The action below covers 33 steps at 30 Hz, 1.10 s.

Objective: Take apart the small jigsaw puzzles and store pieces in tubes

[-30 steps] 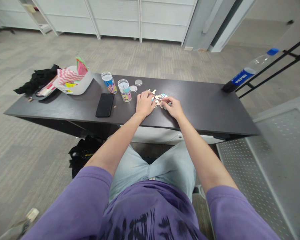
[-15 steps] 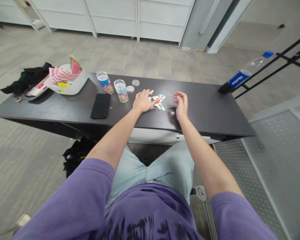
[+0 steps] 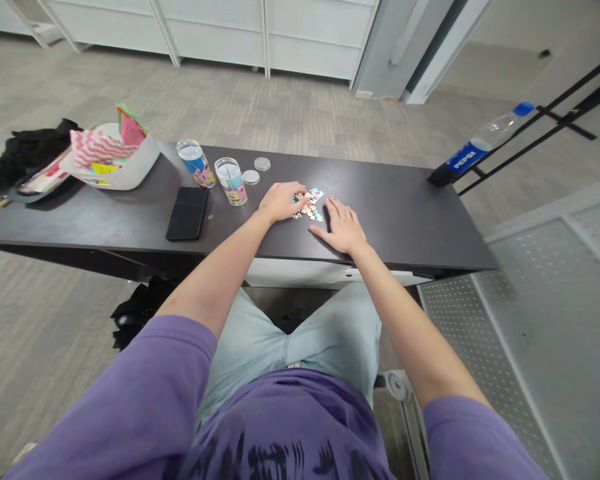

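A small heap of jigsaw puzzle pieces [image 3: 312,210] lies on the dark tabletop [image 3: 390,207], some with pale backs up and some with a coloured print. My left hand [image 3: 281,200] rests at the left side of the heap, its fingers apart and partly over the pieces. Flat on the table just right of the heap is my right hand [image 3: 344,228], fingers spread and thumb pointing left. No piece shows in its fingers, though what lies under the palm is hidden.
Left of the heap stand two printed clear cups [image 3: 231,182] [image 3: 196,164], with round metal lids [image 3: 262,164] behind. A black phone [image 3: 187,213] lies nearby. Farther left are a white basket [image 3: 130,175] and black cloth [image 3: 23,157]. A Pepsi bottle [image 3: 467,157] leans at the right.
My right hand has turned palm down and come left to the table beside the heap, covering the spot where a loose piece lay. My left hand stays at the heap, fingers more bent.
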Each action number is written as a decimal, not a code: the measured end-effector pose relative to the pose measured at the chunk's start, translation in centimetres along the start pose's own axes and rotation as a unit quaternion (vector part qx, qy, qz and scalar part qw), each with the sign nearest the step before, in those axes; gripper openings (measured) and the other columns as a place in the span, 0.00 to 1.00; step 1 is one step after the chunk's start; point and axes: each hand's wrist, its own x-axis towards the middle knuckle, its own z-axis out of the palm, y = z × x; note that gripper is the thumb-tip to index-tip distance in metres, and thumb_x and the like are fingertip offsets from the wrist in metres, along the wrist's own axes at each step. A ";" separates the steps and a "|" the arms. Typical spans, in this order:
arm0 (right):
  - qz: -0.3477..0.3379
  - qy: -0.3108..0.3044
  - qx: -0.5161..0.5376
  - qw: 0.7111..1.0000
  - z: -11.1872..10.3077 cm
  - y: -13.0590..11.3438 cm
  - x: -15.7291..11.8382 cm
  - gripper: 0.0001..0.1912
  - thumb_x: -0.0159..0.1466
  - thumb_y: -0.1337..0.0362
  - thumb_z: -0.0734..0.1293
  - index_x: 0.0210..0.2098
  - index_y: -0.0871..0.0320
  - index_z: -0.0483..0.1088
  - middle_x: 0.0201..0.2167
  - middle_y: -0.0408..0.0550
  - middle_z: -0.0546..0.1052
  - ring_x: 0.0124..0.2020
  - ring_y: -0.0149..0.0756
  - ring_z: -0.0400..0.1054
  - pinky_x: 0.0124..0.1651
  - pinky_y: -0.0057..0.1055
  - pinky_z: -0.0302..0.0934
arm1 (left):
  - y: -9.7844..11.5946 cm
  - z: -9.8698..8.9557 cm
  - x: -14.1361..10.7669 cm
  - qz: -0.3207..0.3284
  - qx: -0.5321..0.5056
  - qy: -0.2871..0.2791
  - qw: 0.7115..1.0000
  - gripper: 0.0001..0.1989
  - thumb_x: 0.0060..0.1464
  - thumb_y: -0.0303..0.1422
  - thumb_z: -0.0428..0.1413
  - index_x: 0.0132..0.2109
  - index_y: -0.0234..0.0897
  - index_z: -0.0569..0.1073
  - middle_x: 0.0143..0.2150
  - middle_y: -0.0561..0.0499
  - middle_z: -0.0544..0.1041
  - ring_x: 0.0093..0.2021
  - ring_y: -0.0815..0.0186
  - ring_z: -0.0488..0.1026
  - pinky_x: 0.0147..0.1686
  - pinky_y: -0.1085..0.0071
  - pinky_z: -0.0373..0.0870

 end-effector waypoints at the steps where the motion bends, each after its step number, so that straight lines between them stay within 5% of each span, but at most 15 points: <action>1: -0.005 0.000 -0.002 1.000 0.0 -0.4 0.7 0.55 0.80 0.34 0.73 0.94 0.58 0.65 0.97 0.68 0.62 0.99 0.74 0.53 1.00 0.77 0.43 | 0.0 0.0 -0.1 0.008 -0.001 -0.002 1.000 0.16 0.90 0.43 0.75 0.71 0.40 0.87 0.77 0.38 0.82 0.78 0.38 0.79 0.83 0.30 0.78; 14: -0.024 -0.011 -0.031 0.999 -0.4 -2.0 3.0 0.51 0.83 0.40 0.73 0.95 0.61 0.66 0.97 0.66 0.63 0.97 0.70 0.57 1.00 0.70 0.47 | -2.2 1.6 -0.2 0.016 -0.061 0.059 0.996 0.13 0.89 0.44 0.76 0.63 0.39 0.87 0.65 0.42 0.86 0.64 0.45 0.86 0.71 0.41 0.89; 25: -0.034 -0.015 -0.053 0.998 -0.4 -1.8 3.1 0.52 0.85 0.37 0.68 0.96 0.61 0.64 0.97 0.62 0.63 0.98 0.68 0.56 1.00 0.66 0.49 | -3.8 2.5 -0.2 -0.025 -0.178 0.192 0.965 0.14 0.89 0.43 0.76 0.63 0.38 0.86 0.62 0.43 0.86 0.56 0.49 0.87 0.60 0.49 0.94; 33: -0.055 -0.021 -0.048 0.997 -0.5 -1.7 3.0 0.49 0.85 0.39 0.69 0.96 0.55 0.66 0.97 0.56 0.65 0.98 0.67 0.57 1.00 0.71 0.46 | -3.0 2.0 -1.1 -0.042 -0.172 0.181 0.967 0.16 0.89 0.44 0.76 0.67 0.38 0.86 0.66 0.41 0.85 0.60 0.46 0.87 0.65 0.45 0.93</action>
